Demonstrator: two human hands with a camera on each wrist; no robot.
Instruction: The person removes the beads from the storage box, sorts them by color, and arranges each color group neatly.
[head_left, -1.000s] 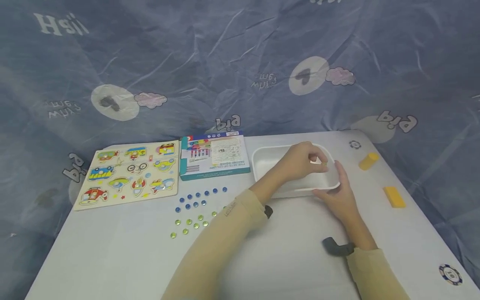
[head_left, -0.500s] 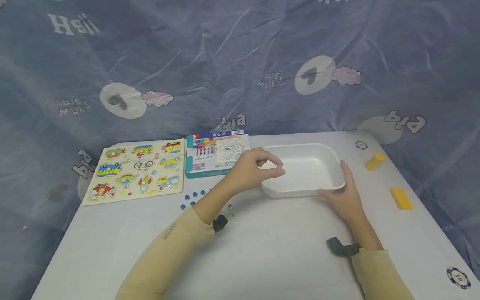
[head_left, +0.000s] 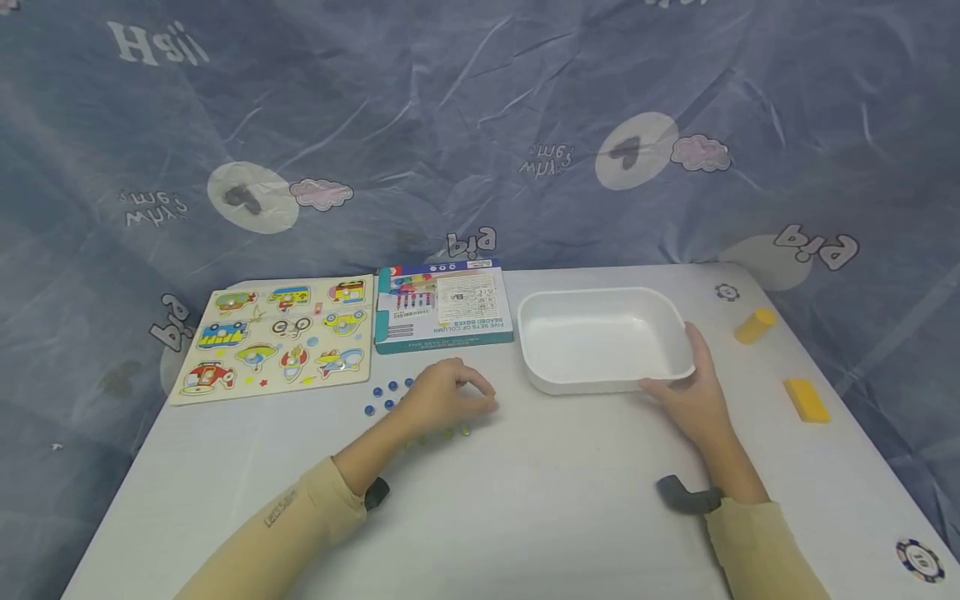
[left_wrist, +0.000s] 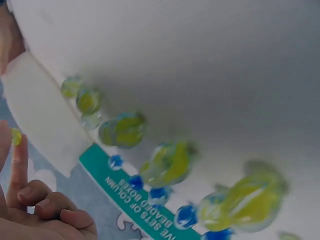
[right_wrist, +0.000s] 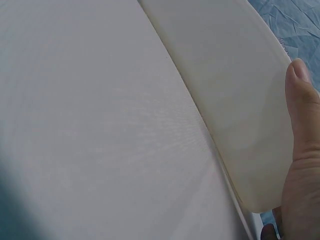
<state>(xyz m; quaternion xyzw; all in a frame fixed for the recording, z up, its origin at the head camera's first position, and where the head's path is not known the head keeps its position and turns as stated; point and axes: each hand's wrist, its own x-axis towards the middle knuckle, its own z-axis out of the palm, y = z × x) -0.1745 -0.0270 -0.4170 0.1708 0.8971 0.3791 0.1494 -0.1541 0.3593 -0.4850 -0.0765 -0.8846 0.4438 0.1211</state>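
Note:
My left hand [head_left: 446,398] is over the rows of beads and pinches a yellow-green glass bead [left_wrist: 16,136] between thumb and index finger. Beneath it lie several yellow-green beads [head_left: 466,431] and several blue beads [head_left: 378,392], partly hidden by the hand and forearm in the head view. The left wrist view shows the yellow-green beads [left_wrist: 125,131] large and blurred. My right hand [head_left: 697,398] grips the near right corner of a white rectangular tray [head_left: 573,386], its thumb [right_wrist: 303,110] against the near wall. Inside, the tray shows only its white floor.
A flat box [head_left: 480,337] lies left of the tray. Left of that is a wooden vehicle puzzle board [head_left: 247,385]. A yellow cylinder [head_left: 754,326] and a yellow block [head_left: 807,401] lie to the right. A patterned blue cloth [head_left: 420,125] hangs behind the white table.
My left hand has moved from above the tray leftward and toward me, over the beads, with a bead in its fingers. My right hand stays on the tray. The head view has shifted slightly.

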